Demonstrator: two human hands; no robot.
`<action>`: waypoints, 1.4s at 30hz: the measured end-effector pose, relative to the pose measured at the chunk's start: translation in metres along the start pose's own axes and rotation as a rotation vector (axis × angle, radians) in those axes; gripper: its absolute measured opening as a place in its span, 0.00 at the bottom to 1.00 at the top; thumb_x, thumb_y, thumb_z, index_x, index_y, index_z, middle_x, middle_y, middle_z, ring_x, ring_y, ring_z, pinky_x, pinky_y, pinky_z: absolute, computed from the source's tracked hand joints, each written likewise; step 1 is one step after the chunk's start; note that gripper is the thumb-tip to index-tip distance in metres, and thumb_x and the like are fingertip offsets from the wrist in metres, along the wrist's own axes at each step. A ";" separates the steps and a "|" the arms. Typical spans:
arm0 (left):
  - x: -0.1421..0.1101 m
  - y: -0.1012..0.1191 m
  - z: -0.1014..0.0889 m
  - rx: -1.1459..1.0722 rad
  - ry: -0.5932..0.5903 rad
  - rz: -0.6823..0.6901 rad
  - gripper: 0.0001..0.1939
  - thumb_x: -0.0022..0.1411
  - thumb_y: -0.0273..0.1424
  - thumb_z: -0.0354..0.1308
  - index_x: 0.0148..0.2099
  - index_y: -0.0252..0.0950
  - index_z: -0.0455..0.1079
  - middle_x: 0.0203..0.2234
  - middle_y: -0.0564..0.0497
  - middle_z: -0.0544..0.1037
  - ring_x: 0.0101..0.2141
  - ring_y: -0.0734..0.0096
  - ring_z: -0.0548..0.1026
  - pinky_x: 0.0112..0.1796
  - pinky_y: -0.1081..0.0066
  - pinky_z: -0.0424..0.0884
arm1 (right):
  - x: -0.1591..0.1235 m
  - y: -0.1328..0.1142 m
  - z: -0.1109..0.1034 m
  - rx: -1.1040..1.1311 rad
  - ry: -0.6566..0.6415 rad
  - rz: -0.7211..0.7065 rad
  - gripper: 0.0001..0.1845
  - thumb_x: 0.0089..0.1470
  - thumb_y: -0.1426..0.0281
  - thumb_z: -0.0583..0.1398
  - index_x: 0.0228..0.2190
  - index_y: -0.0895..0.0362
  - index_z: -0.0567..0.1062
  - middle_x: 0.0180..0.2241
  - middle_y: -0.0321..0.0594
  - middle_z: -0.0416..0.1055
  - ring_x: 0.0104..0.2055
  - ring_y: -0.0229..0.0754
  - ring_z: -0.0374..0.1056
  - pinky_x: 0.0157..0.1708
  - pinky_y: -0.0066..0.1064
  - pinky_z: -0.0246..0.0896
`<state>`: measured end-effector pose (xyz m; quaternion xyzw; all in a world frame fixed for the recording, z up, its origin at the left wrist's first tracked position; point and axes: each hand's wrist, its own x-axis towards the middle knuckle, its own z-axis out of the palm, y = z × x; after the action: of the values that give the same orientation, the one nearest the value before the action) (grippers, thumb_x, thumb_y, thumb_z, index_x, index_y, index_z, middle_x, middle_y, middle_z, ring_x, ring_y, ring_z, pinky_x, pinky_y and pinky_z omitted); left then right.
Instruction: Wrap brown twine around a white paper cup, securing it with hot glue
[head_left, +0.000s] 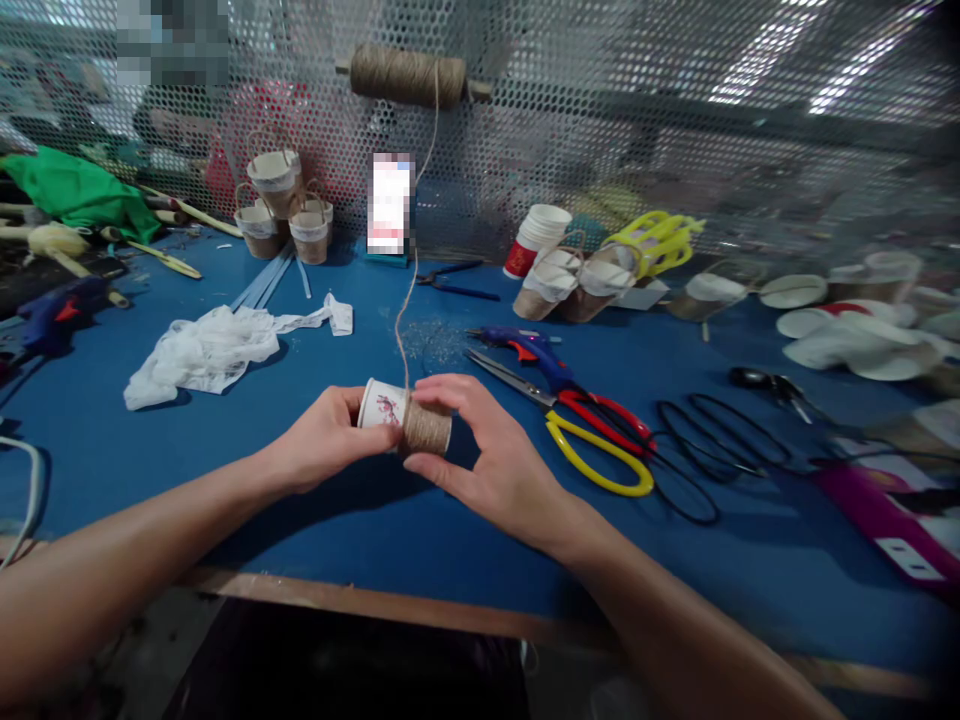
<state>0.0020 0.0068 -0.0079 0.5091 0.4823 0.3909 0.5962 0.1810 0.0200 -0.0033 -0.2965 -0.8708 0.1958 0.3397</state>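
I hold a small paper cup [384, 408] on its side above the blue table [315, 520]. Its right half is wound with brown twine [427, 430]. My left hand [322, 438] grips the cup's white, printed end. My right hand [487, 455] closes round the twine-covered end, fingers curled over it. A strand of twine [409, 300] rises from the cup to a large twine spool [409, 75] hung on a rod at the mesh wall.
Yellow-handled scissors [592, 455], red-handled scissors [600, 410] and a blue glue gun [529, 350] lie right of my hands. Black cables [697, 440] sit further right. White crumpled plastic [210, 350] lies left. Twine-wrapped cups [281, 205] and stacked paper cups [540, 235] stand at the back.
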 end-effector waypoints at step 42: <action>0.000 -0.003 0.010 -0.022 -0.011 -0.039 0.06 0.42 0.27 0.57 0.27 0.31 0.68 0.20 0.56 0.70 0.22 0.78 0.65 0.28 0.76 0.59 | 0.000 -0.006 0.002 0.221 0.006 0.365 0.09 0.50 0.71 0.56 0.37 0.56 0.66 0.39 0.41 0.68 0.40 0.40 0.66 0.42 0.37 0.64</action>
<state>0.0115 0.0040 -0.0107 0.4951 0.4845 0.3815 0.6120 0.1772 0.0147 -0.0014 -0.4108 -0.7750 0.3475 0.3314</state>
